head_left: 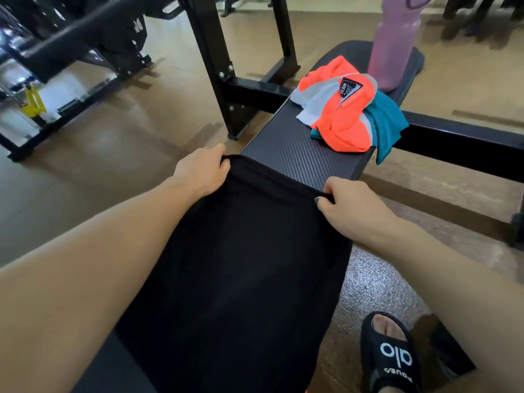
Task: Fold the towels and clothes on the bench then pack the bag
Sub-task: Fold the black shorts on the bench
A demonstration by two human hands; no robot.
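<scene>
Both hands pinch the far hem of our black cloth.

Our left hand point(202, 171) and right hand point(344, 198) each grip a corner of the black fabric garment point(241, 265), lying lengthwise along the dark textured padded bench point(297, 157) toward us; beyond that hem waits the crumpled orange-and-grey shirt point(340, 109).

Garment point(241, 265) on bench point(297, 157) near end; clothes pile point(344, 114) beyond, bottle point(394, 46) behind pile.
</scene>
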